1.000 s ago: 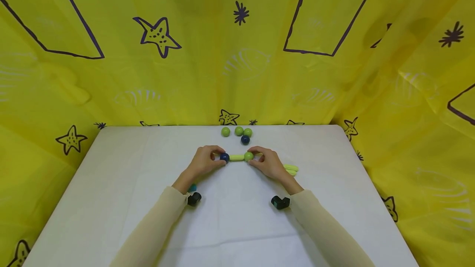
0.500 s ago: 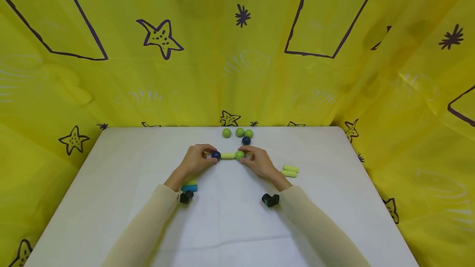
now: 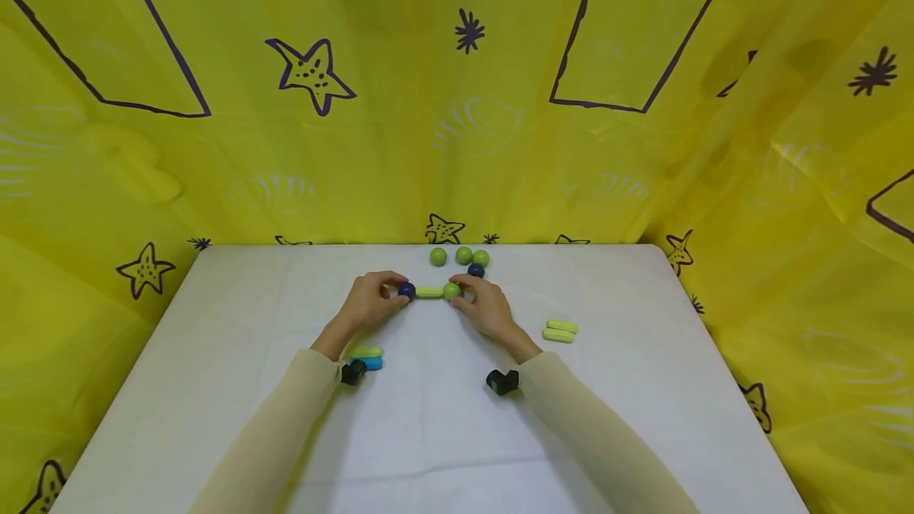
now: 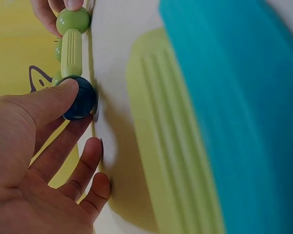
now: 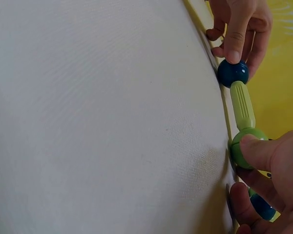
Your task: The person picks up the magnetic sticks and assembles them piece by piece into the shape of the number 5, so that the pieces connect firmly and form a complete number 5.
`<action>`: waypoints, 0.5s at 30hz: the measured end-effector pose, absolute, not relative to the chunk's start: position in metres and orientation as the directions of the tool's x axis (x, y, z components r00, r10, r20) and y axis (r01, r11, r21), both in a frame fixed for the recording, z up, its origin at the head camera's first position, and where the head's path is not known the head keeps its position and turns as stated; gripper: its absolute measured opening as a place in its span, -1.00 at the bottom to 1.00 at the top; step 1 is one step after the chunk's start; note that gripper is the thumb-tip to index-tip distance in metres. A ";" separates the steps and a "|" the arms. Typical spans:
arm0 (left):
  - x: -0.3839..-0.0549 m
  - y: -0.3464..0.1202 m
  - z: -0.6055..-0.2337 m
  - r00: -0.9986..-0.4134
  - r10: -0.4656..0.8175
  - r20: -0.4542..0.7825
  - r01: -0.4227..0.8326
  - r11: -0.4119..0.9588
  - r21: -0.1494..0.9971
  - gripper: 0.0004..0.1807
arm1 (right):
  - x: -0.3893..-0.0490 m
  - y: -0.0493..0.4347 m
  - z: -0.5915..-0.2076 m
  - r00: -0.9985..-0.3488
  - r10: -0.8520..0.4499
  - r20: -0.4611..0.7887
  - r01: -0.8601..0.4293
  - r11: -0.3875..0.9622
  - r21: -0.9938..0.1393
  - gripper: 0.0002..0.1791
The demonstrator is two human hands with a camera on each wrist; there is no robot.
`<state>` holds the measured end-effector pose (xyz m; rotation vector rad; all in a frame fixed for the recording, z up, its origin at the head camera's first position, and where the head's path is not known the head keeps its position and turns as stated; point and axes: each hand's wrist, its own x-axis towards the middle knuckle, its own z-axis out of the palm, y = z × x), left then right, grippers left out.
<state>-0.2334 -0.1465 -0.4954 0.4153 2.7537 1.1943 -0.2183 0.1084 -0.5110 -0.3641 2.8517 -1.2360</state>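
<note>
A light green ridged rod [image 3: 429,292] joins a dark blue ball [image 3: 407,291] at its left end and a green ball [image 3: 451,291] at its right end. My left hand [image 3: 367,301] pinches the blue ball between thumb and fingers; in the left wrist view the thumb presses on the blue ball [image 4: 83,100] and the lower fingers spread below. My right hand [image 3: 487,308] pinches the green ball, its thumb lying over the green ball [image 5: 246,148] in the right wrist view. The joined piece lies level, close over the white table.
Behind the hands sit several loose balls: a green ball [image 3: 438,257] and others beside a dark blue ball [image 3: 476,270]. Two light green rods [image 3: 560,331] lie right. A blue rod [image 3: 370,363] and a light green rod [image 3: 366,352] lie by the left wrist. Yellow curtains [image 3: 457,141] surround the table.
Both hands have moved left and slightly away with the joined balls and rod between them. The rods near each wrist have come further into view.
</note>
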 end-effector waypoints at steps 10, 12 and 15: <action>-0.236 -0.148 -0.494 -0.946 0.321 0.039 0.252 0.657 0.710 -0.55 | -0.218 0.109 -0.511 -0.969 -0.215 0.120 -0.235 0.663 -0.711 -0.59; -0.234 -0.151 -0.494 -0.943 0.329 0.050 0.266 0.655 0.707 -0.50 | -0.218 0.109 -0.512 -0.970 -0.216 0.114 -0.231 0.663 -0.712 -0.59; -0.230 -0.156 -0.493 -0.941 0.334 0.062 0.277 0.651 0.707 -0.43 | -0.218 0.109 -0.511 -0.971 -0.218 0.094 -0.218 0.665 -0.714 -0.59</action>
